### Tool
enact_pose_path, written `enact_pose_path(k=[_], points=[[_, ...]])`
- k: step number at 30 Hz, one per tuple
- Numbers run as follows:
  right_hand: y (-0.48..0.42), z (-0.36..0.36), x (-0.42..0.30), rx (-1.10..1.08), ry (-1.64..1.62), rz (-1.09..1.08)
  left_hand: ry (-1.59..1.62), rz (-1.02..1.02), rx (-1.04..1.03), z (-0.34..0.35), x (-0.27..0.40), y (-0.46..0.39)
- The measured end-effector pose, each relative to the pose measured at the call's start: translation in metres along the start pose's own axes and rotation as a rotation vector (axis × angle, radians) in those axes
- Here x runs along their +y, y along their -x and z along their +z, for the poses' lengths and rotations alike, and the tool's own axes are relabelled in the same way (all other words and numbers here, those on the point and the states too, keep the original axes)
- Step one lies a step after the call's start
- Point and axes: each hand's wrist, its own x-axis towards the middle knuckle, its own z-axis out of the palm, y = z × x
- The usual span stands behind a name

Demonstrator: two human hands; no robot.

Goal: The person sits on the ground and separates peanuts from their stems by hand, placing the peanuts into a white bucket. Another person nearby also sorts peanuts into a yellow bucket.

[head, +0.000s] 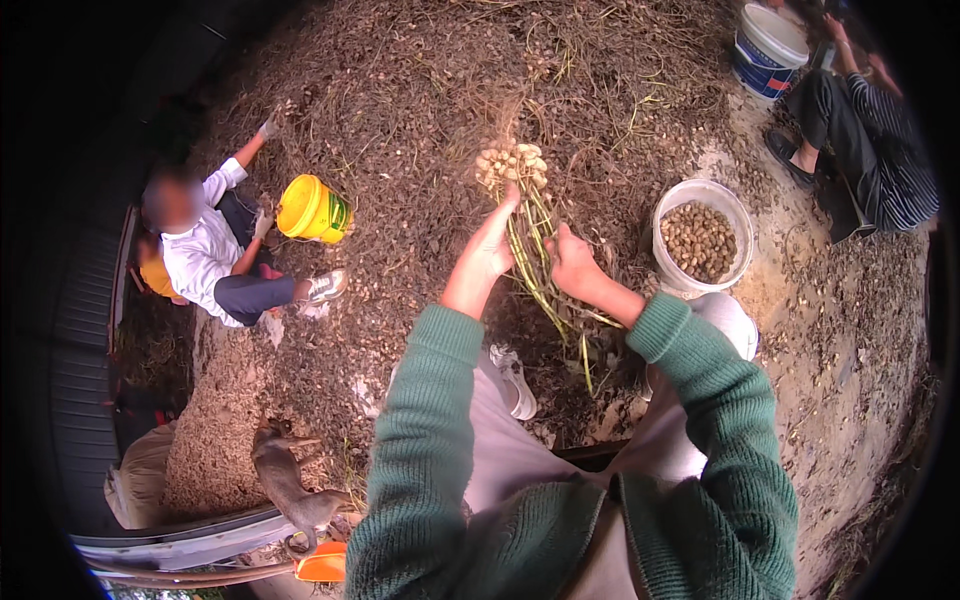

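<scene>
A bunch of peanut plants is held in front of me, with a cluster of pale peanut pods [514, 163] at its far end. My left hand [491, 244] grips the green stems [531, 277] just below the pods. Lower down, my right hand [576, 262] is closed around the stems from the right side. Leafy stem ends hang toward my knees. To the right of my right hand stands a white plastic bucket [658, 262] holding many loose peanuts [699, 240].
Dried peanut vines [420, 90] cover the ground ahead. On the left a seated, gloved person [206, 240] works beside a yellow bucket [315, 210]. Another person [862, 150] sits at far right near a white-and-blue bucket [769, 52]. A dog [289, 480] stands at lower left near an orange scoop-like object [322, 562].
</scene>
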Motion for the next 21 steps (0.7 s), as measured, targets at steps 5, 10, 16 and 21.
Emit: enact_pose_path(k=[5,10,16,21], points=[[0.008,-0.031,-0.013,-0.607,0.149,-0.107,-0.239,0.074,0.158,0.016,0.001,0.012],[-0.026,-0.099,-0.009,-0.119,0.274,0.016,-0.402,0.158,0.353,0.029,0.015,0.024],[-0.055,-0.075,-0.017,0.008,-0.979,0.247,-0.745,0.334,0.300,0.044,-0.009,0.018],[-0.050,-0.096,-0.022,-0.042,-1.235,0.356,-1.218,0.606,0.437,0.064,-0.008,0.027]])
